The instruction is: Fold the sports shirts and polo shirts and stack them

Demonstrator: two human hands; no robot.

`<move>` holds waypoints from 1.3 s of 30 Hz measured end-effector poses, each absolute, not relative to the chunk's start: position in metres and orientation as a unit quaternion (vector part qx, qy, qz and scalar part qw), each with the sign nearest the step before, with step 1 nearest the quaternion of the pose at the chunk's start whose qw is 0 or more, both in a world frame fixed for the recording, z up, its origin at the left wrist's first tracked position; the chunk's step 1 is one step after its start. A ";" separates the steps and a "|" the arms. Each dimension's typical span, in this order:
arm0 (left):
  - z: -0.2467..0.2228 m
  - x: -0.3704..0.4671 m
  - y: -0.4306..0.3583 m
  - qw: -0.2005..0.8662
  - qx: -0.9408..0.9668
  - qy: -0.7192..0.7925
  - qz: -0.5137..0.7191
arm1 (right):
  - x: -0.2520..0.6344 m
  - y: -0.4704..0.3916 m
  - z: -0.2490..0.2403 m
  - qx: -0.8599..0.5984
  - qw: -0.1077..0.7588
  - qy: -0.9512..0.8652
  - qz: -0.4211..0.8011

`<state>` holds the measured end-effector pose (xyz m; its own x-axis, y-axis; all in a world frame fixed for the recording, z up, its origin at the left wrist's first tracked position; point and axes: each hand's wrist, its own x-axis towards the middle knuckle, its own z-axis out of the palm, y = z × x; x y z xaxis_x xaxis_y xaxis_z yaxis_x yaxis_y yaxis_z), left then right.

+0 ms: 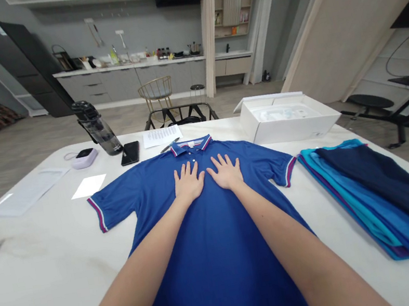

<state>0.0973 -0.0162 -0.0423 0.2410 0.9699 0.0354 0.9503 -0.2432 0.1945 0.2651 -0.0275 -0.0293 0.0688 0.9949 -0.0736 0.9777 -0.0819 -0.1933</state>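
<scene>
A blue polo shirt [211, 236] lies spread flat, front side up, its collar at the far end and its sleeves out to both sides. White, red and dark stripes trim the collar and cuffs. My left hand [188, 181] rests flat on the chest, left of the button placket, with fingers apart. On the other side of the placket, my right hand [227, 171] also presses flat with spread fingers. Neither hand holds anything. The shirt's lower end runs out of view between my forearms.
The white table [69, 261] carries a stack of folded clothes [376, 186] on the right and an open white box [289, 119] behind it. At the back left stand a water bottle [100, 132], a black phone [130, 153], a lilac device [84, 158] and printed paper [162, 135].
</scene>
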 end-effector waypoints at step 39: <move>-0.043 0.097 -0.015 0.055 0.788 0.613 0.035 | 0.454 -0.061 -0.043 -0.774 0.015 -0.628 0.075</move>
<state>0.0973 -0.0153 -0.0434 0.2466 0.9690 -0.0121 0.9612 -0.2429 0.1305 0.4540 -0.0606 -0.0434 0.1998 0.9750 -0.0975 0.9704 -0.2107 -0.1184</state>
